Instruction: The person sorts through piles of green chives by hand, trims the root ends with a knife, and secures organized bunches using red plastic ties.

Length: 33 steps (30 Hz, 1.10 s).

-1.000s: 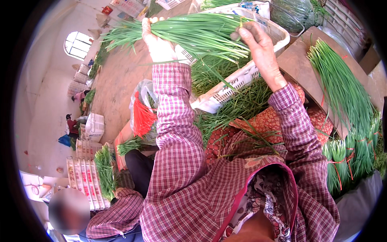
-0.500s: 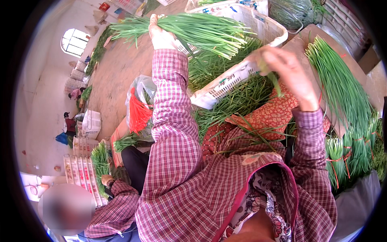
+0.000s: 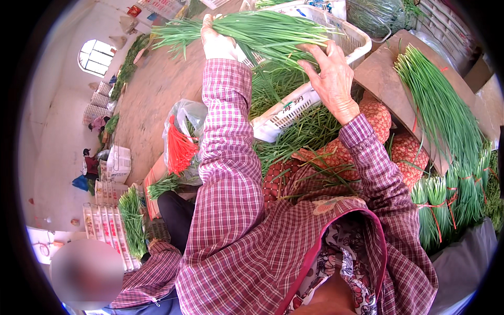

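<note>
Over a white plastic crate [image 3: 362, 50], my left hand [image 3: 214, 41] is closed around the middle of a bunch of garlic chives [image 3: 268, 32], green tips to the left and pale stem ends to the right. At those stem ends is my right hand [image 3: 333, 76], its thumb and forefinger curled onto the stems. Loose chives [image 3: 283, 86] fill the crate below, and more lie over its near rim. A red patterned cloth [image 3: 375, 123] covers the area by my lap.
To the right, a long pile of chives [image 3: 441, 105] lies on a brown board [image 3: 378, 68], with tied bundles [image 3: 438, 202] standing near it. On the left are a bag with red ties [image 3: 179, 149] and a co-worker's sleeve [image 3: 149, 273] beside stacked chives [image 3: 132, 218].
My right hand has swung left from the crate's right side onto the stem ends. The green scrap it held is out of sight. My left hand, with the bunch, has shifted slightly right and up.
</note>
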Tool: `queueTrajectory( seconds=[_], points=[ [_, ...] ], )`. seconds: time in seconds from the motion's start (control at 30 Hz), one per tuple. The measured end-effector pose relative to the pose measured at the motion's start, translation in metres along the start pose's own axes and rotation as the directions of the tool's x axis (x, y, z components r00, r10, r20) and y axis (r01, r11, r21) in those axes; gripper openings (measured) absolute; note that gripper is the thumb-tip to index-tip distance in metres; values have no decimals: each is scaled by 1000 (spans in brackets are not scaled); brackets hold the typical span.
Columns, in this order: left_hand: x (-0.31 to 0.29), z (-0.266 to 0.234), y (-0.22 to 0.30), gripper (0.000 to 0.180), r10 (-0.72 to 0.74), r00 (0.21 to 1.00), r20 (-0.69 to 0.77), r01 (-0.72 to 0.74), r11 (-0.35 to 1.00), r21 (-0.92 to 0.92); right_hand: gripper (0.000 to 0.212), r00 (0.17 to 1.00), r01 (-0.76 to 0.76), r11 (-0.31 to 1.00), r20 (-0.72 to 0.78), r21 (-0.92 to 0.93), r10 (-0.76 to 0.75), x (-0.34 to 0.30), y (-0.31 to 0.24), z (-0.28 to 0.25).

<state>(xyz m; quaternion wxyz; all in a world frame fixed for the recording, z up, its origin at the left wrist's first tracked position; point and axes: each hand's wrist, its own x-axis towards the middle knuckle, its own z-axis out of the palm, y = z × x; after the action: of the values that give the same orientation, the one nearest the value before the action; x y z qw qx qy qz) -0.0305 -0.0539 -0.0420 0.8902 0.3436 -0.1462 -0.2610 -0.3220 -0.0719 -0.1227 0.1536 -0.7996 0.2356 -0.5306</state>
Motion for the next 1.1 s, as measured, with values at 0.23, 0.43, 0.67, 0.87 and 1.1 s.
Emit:
queueTrajectory(
  seconds=[0.23,0.43,0.67,0.87,1.1],
  points=[
    [-15,15,-10,21,-4,1000,-30,4,1000,9,22,994,57,997,-93,-53,-61,8,10,13],
    [-1,5,-9,20,17,999,-33,-17,1000,13,16,994,-18,966,-95,257,44,11,18,14],
    [20,-5,0,23,-35,998,-44,37,998,51,34,909,-414,473,374,778,182,3,36,-11],
    [15,-10,15,29,47,994,-95,-42,998,56,29,764,-595,462,642,658,70,-24,62,-82],
    [3,2,4,27,55,996,-64,-53,998,41,56,708,-590,583,705,559,40,-44,17,-36]
  ],
)
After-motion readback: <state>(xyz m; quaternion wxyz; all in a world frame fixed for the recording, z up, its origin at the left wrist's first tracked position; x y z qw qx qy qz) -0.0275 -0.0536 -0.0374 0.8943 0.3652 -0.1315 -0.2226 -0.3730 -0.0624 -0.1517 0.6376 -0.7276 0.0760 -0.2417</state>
